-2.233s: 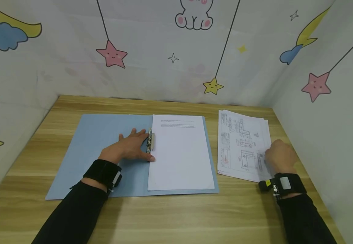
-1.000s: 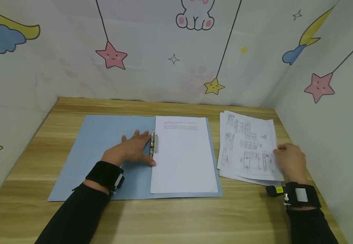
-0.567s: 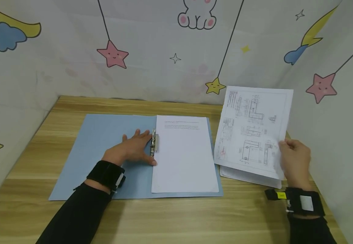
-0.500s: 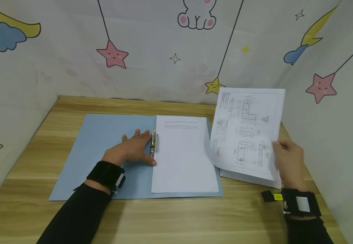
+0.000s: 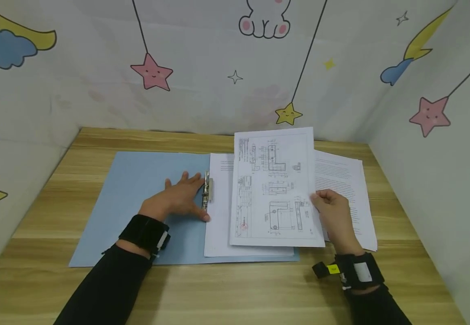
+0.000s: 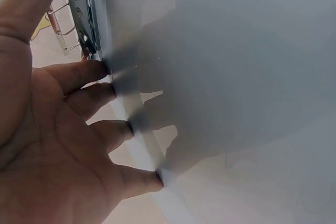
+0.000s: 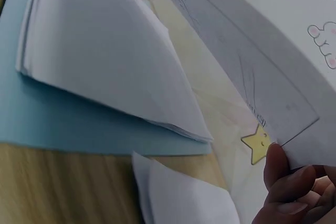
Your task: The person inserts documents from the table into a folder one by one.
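A light blue folder [image 5: 129,180] lies spread flat on the table, with a metal clip [image 5: 206,194] along its fold. White printed sheets [image 5: 218,230] sit on its right half. My left hand [image 5: 176,198] rests on the folder beside the clip, fingers spread, the thumb tip at the sheets' left edge. In the left wrist view its fingertips [image 6: 149,179] press the folder's surface. My right hand [image 5: 334,216] pinches the right edge of a paper with a technical drawing [image 5: 275,185], held above the folder's sheets and covering much of them. The right wrist view shows this drawing sheet [image 7: 252,61] lifted clear.
To the right of the folder lies a pile of text-printed papers [image 5: 346,180], partly behind the raised sheet and right hand. The wooden table [image 5: 227,293] meets a patterned wall cloth [image 5: 202,108] at the back and on both sides.
My right hand has picked up the drawing sheet from the right-hand pile and carried it left over the folder, uncovering a text page. The left hand has stayed in place on the folder.
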The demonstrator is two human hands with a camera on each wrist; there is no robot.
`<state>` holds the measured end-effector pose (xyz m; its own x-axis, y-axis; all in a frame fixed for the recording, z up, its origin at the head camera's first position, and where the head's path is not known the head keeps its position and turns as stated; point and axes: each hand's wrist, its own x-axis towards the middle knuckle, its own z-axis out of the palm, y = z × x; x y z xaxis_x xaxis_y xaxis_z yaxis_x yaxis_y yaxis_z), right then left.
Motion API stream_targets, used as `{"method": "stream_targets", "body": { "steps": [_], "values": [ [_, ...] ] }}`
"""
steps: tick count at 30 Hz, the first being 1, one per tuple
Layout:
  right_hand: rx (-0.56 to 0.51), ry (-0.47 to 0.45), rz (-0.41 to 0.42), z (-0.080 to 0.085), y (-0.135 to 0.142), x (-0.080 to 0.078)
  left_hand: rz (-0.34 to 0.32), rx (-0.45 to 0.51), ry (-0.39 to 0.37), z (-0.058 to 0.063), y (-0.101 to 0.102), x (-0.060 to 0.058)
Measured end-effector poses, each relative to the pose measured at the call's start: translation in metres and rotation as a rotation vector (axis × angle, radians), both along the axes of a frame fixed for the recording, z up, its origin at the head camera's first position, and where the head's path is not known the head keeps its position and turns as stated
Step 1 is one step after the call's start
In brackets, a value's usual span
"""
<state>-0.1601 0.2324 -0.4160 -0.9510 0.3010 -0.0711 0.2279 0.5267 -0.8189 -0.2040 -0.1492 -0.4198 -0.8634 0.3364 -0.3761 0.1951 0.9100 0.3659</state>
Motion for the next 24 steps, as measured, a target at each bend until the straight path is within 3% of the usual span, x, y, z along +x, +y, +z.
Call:
{"method": "stream_targets", "body": {
  "steps": [8, 15, 24],
  "values": [
    [0.076, -0.017, 0.12, -0.017, -0.023, 0.002, 0.008, -0.021, 0.003, 0.0, 0.003, 0.001],
    [0.127, -0.02, 0.131, -0.017, -0.029, 0.003, 0.009, 0.008, -0.016, 0.004, 0.002, 0.002],
    [0.159, -0.015, 0.141, -0.021, -0.038, 0.002, 0.007, 0.013, 0.001, -0.002, 0.0, 0.0]
  ]
}}
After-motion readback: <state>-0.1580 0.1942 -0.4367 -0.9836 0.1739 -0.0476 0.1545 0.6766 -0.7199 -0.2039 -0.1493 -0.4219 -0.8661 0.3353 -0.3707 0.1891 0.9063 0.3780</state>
